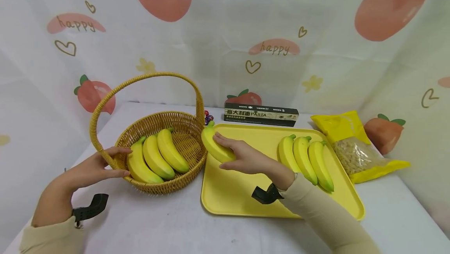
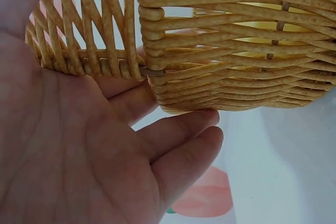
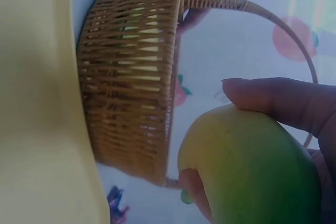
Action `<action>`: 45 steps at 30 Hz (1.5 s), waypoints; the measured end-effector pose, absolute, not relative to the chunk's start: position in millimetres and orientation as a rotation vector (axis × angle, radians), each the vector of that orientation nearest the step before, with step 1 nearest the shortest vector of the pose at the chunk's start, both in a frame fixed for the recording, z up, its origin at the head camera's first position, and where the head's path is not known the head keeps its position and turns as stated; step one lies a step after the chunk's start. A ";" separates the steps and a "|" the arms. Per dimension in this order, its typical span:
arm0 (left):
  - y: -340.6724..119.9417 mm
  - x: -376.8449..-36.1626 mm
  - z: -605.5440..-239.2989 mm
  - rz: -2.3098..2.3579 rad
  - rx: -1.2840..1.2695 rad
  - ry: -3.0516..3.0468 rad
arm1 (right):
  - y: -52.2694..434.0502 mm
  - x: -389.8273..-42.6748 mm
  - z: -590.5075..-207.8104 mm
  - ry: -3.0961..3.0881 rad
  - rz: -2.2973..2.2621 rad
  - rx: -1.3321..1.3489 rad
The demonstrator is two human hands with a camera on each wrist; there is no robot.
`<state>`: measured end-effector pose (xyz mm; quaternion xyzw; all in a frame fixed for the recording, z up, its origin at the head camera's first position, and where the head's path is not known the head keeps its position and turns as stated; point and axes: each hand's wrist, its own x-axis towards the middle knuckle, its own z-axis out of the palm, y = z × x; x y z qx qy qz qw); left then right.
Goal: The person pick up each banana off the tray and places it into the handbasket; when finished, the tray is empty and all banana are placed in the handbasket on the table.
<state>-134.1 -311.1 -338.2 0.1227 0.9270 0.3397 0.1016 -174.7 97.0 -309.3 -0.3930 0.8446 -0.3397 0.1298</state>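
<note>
My right hand (image 1: 247,158) grips a yellow banana (image 1: 213,144) above the left edge of the yellow tray (image 1: 239,197), beside the wicker basket (image 1: 165,187). In the right wrist view the banana's greenish end (image 3: 252,166) sits between thumb and fingers. On the basket's left side, my left hand (image 1: 93,170) holds the rim near the base of the handle (image 1: 95,129). Its fingers (image 2: 184,169) reach along the outer wicker wall in the left wrist view. Three bananas (image 1: 154,158) lie side by side inside the basket. Three more bananas (image 1: 305,158) rest on the tray's right half.
A black pasta box (image 1: 261,115) stands behind the tray. Right of the tray lies a yellow bag of pasta (image 1: 355,154) with a clear window. Small dark wrapped items (image 1: 209,117) sit behind the basket's right side. A printed curtain (image 1: 218,50) hangs at the back.
</note>
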 end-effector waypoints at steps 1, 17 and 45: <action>-311.1 -134.0 -338.7 1.016 0.362 2.730 | 93.1 -175.3 -308.9 2.449 -0.978 -1.156; -307.8 -135.7 -336.4 1.122 0.385 2.649 | 10.1 -203.9 -290.4 2.332 -0.718 -1.235; -309.0 -132.5 -335.5 1.073 0.301 2.629 | -105.2 -228.6 -301.8 2.214 -0.755 -0.977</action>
